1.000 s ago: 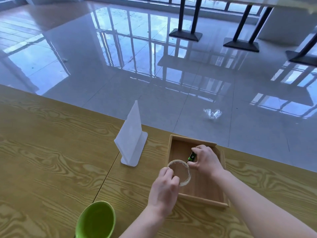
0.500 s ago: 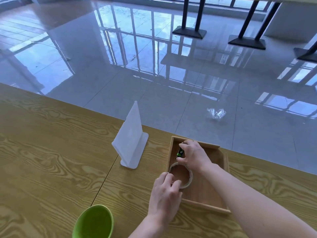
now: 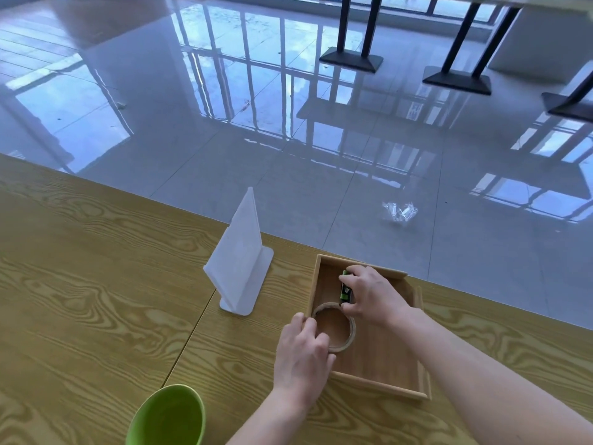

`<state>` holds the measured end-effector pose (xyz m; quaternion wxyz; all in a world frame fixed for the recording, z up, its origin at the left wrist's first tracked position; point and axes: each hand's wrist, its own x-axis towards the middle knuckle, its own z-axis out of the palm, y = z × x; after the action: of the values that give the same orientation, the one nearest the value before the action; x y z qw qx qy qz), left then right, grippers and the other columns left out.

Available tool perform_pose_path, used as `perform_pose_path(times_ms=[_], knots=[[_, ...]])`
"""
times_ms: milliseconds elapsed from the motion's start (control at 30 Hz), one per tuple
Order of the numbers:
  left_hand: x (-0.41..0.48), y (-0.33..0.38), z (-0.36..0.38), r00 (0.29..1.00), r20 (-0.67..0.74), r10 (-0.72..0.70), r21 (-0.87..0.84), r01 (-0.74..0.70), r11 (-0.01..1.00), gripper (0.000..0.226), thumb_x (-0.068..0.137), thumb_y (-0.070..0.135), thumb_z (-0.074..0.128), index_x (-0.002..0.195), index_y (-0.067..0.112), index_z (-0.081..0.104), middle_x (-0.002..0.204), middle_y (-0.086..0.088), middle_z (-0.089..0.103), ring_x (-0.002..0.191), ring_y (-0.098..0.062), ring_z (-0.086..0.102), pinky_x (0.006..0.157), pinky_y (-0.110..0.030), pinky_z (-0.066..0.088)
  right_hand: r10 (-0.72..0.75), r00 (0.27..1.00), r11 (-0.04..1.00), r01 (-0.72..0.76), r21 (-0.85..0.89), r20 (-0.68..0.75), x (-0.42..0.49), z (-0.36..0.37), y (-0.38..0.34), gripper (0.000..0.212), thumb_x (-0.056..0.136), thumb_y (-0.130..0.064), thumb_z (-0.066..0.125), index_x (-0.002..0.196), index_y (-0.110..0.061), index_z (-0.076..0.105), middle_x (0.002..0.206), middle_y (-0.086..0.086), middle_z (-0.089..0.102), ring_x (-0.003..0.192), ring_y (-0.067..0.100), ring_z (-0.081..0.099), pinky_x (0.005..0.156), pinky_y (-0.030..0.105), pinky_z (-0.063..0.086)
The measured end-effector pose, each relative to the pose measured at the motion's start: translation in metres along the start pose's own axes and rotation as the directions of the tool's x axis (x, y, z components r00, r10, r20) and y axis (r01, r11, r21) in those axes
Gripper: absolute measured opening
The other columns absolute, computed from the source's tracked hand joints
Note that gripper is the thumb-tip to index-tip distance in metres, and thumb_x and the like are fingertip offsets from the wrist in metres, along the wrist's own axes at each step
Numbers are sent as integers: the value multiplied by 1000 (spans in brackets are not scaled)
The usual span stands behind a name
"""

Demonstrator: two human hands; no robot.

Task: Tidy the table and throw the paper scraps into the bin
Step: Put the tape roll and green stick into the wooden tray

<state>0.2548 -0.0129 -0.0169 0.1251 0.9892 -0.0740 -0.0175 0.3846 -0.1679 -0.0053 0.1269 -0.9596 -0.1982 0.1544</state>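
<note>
A shallow wooden tray [image 3: 378, 385] lies on the yellow wood-grain table [image 3: 80, 300] near its far edge. Inside it, at the near left, lies a roll of clear tape [image 3: 348, 340]; my left hand [image 3: 303, 354] grips the roll's left rim. My right hand [image 3: 373, 295] reaches over the tray and pinches a small green and black battery [image 3: 345, 289] between thumb and fingers, low in the tray's far left corner. No paper scraps show on the table.
A white plastic sign stand [image 3: 239, 261] stands upright left of the tray. A green bowl [image 3: 167, 417] sits at the table's near edge. A crumpled clear wrapper [image 3: 399, 212] lies on the shiny tiled floor beyond the table. Black table legs [image 3: 353, 57] stand farther back.
My right hand has carried the battery from the tray's middle to its far left corner and turned it lengthwise. My left hand has kept its hold on the tape roll.
</note>
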Motion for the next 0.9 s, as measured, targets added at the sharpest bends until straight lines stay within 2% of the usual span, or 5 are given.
perform_pose_path(times_ms=[333,500,600,800,900], knots=[[26,8,-1,999,-5,-38,68,39,997,20,70,23,82,58,16,68,70,-3,60,84,-26,56,63,-35,51,48,998,995,-44,-85,43,-49,15,30,58,81,-28,69,134,-13,51,150,11,41,130,26,41,110,32,37],[29,8,1,998,-5,-70,64,71,995,17,72,21,80,60,16,69,74,-3,61,87,-25,56,64,-35,50,67,998,998,-66,-23,6,-55,28,18,71,81,-25,68,146,-16,40,153,11,38,136,26,36,114,33,33],[25,4,4,998,-1,-57,77,57,995,18,70,16,82,60,16,67,73,-3,61,84,-25,55,63,-35,50,68,997,998,-68,8,-32,-59,29,17,70,80,-26,69,144,-16,43,150,11,42,133,26,40,112,33,37],[35,11,5,1000,18,-16,163,12,987,16,69,12,81,60,19,69,74,-5,63,92,-31,58,97,-50,45,137,983,990,-131,61,-120,-64,16,30,72,78,-31,75,143,-16,46,146,8,47,126,25,46,108,32,40],[45,20,6,997,38,61,199,-68,978,13,69,12,79,63,21,72,71,-3,63,82,-28,61,101,-52,46,143,981,987,-132,92,-130,-63,13,28,72,79,-31,74,143,-17,46,148,7,46,128,24,45,108,30,37]])
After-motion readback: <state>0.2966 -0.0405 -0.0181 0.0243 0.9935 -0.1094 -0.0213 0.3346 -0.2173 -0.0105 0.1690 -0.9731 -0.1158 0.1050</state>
